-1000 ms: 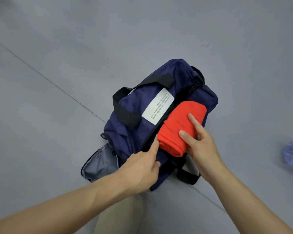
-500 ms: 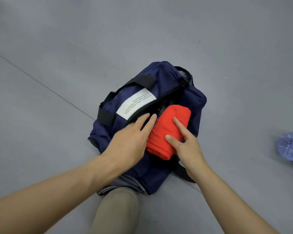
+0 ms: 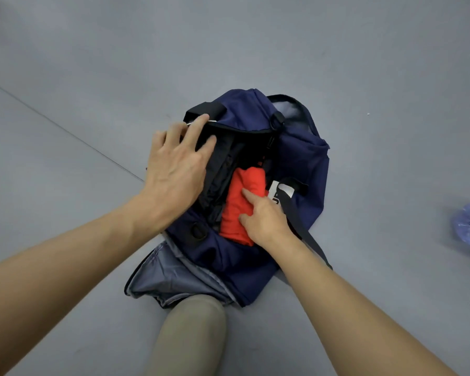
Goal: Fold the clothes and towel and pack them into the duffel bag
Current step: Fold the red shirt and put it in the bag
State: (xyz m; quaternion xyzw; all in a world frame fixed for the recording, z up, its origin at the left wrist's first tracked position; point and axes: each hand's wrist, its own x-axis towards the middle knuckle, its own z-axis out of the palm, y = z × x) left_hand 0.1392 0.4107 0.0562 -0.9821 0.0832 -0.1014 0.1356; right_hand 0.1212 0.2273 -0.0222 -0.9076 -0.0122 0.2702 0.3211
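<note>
Rolled red garment [image 3: 235,199] is sat in the open navy duffel bag [image 3: 301,164], long axis pointed away from the person. It's pressed by the right hand's [image 3: 263,218] straight index and thumb. The bag's edge is pinned back by the flat, spread left hand [image 3: 177,169].

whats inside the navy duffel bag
A folded orange-red garment sits in the navy fabric duffel bag, pressed by the right hand. Dark fabric beside it; anything underneath is hidden.

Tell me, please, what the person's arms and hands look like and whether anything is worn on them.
The left arm and right arm are bare to the frame edge; no sleeves show. The left hand and right hand wear no gloves, and no watch, bracelet or ring is visible.
</note>
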